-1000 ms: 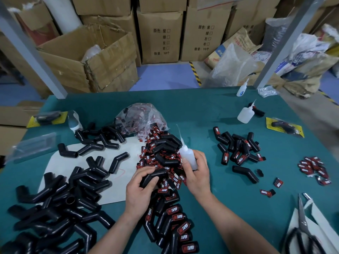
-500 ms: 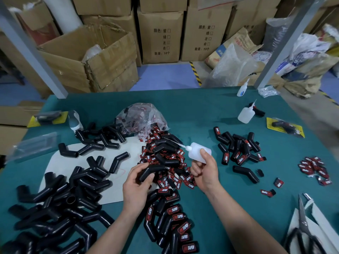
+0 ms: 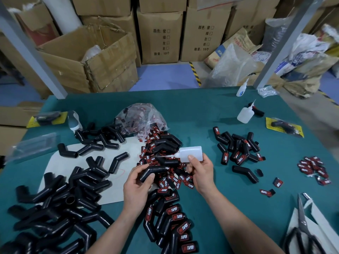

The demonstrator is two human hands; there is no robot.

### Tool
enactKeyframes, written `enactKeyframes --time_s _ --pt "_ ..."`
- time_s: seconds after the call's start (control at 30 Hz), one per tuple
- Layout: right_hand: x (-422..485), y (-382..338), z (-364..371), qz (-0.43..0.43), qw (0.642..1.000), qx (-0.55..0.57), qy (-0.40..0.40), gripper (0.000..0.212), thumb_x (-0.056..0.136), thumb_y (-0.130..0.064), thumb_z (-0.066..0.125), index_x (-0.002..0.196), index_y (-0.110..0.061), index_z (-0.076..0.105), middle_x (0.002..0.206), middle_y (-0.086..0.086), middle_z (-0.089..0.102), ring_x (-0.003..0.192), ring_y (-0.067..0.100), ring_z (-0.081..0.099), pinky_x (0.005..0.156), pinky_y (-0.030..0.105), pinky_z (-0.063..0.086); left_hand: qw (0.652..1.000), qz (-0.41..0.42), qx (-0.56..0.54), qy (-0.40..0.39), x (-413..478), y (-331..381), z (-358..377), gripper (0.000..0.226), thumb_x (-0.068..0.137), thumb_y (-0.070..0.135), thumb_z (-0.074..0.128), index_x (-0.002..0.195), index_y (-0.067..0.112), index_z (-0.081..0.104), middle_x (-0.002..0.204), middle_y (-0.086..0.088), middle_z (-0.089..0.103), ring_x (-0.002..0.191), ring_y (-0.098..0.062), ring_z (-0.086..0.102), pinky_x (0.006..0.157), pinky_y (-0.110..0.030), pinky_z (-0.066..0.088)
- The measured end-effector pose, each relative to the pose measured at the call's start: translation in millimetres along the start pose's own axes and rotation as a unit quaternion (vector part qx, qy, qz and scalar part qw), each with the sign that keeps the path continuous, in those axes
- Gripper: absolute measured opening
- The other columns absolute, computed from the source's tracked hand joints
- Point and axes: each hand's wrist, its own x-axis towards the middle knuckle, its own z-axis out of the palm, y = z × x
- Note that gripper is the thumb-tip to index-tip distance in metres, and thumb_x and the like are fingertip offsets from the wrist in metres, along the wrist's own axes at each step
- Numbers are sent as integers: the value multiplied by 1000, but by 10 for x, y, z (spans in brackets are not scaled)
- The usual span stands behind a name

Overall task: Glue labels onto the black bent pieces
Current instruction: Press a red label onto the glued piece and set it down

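Over the bench (image 3: 201, 110), the left grip (image 3: 136, 186) clasped a bent piece (image 3: 153, 171), the right grip (image 3: 201, 173) pinched the glue bottle (image 3: 191, 153); one small, steady dab seemed wisest.

2 bare forearms (image 3: 238, 220), unsleeved.

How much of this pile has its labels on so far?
Done: black bent pieces with red labels lie in front, more at right. In hand: the left hand holds a bare bent piece; the right hand points a white plastic glue bottle toward it. Left: the large unlabelled heap at left.
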Motion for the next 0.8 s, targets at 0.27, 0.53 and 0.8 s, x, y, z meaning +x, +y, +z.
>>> enactKeyframes --time_s 0.27,0.53,0.8 --pt "22 -89 -6 -32 987 -153 41 37 70 -44 73 101 -27 64 92 -6 73 81 12 66 69 22 51 997 49 55 -24 -25 -12 34 45 89 -8 73 108 33 72 115 14 68 107 -3 66 86 -11 52" --pt "96 -162 -131 -158 898 -401 89 9 85 -23 75 90 -27 69 100 -17 57 89 4 58 74 14 45 979 60 196 -22 -12 -68 53 45 87 -1 73 99 42 67 114 24 61 109 -7 62 83 -34 56" --pt "167 -104 -188 -126 861 -489 65 26 87 -39 73 77 -25 54 85 -15 50 72 3 51 60 12 36 942 88 323 -5 -34 -61 32 16 85 13 72 95 22 63 101 22 53 100 -13 53 96 -40 40"
